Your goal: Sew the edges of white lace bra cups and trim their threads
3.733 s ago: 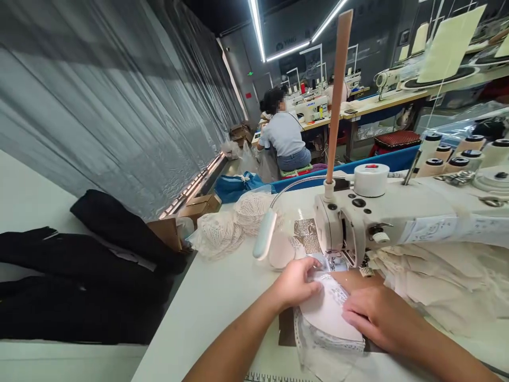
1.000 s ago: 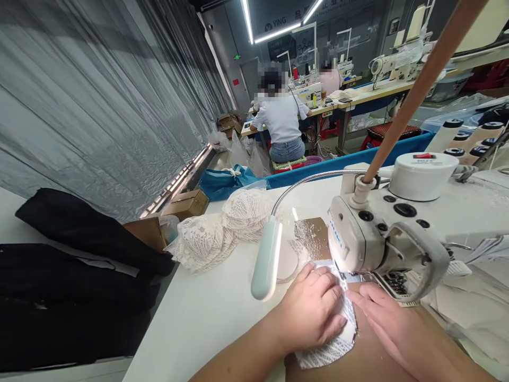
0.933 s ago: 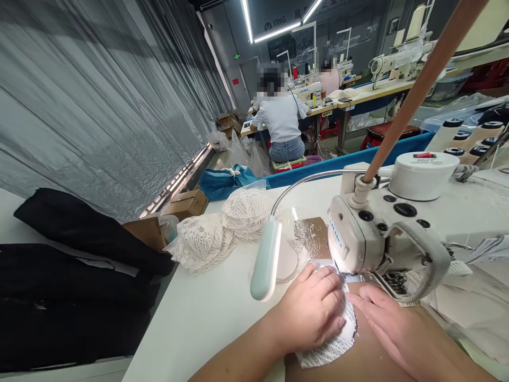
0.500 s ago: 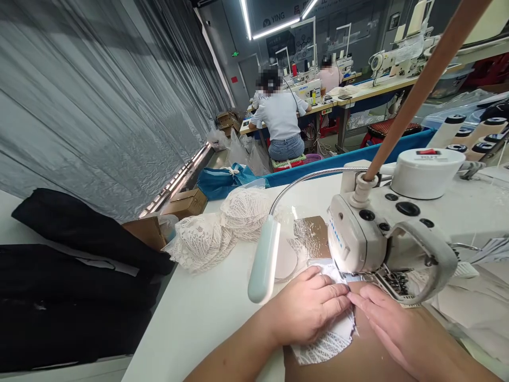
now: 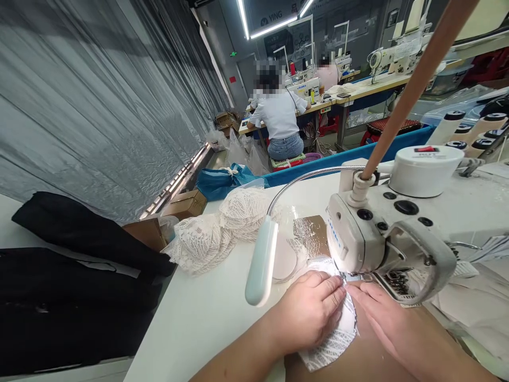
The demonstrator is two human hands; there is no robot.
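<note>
A white lace cup piece [image 5: 332,347] lies under the needle area of a white sewing machine [image 5: 353,239]. My left hand [image 5: 312,305] rests on the lace, palm down, its fingers laid over it and reaching to the presser foot; its thumb is hidden. On the other side my right hand [image 5: 382,310] lies with fingers stretched out, the tips at the lace edge beside the foot. The fingertips of both hands are close together. Beneath the lace and my right hand is a brown surface [image 5: 369,353].
Stacked lace cups [image 5: 201,239] lie at the left on the white table [image 5: 191,313]. A lit lamp [image 5: 262,262] on a bent metal neck hangs left of my hands. Thread cones [image 5: 447,127] stand behind the machine. Farther back, a person [image 5: 280,116] sits at another machine.
The lace piece has shifted slightly under the foot and its lower end swung a little to the right. My left fingers have drawn slightly apart from the right fingertips.
</note>
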